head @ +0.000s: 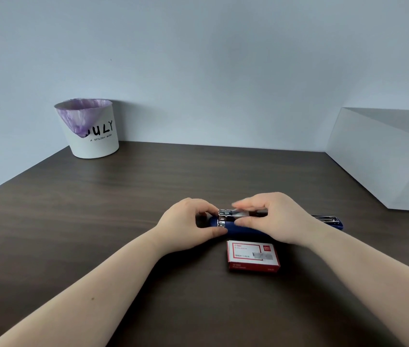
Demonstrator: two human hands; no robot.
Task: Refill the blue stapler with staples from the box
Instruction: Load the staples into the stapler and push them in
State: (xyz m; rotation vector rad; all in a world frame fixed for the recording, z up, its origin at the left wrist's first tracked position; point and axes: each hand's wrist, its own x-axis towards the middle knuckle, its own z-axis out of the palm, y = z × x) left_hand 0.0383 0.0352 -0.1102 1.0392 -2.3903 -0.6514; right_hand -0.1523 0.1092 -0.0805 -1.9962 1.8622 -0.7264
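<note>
Pinching the hinge end of the glossy blue plastic stapler, left hand steadies it mid-desk; right hand curls narrow over its open metal magazine, staple strip apparently beneath, fingers blurred. Risk: brittle strip snapping or seating crooked. Closed red cardboard staple box lies just beside, on matte dark wood-grain desk.

table is looking like dark wood-grain laminate, matt, smooth; stapler is showing a blue satin plastic body, its staple channel bright bare metal, glinting; staple box at 6 o'clock of it is reading as printed red-white card, slight sheen; bin at 10 o'clock is looking matt white, its liner thin purple plastic film, crinkled
</note>
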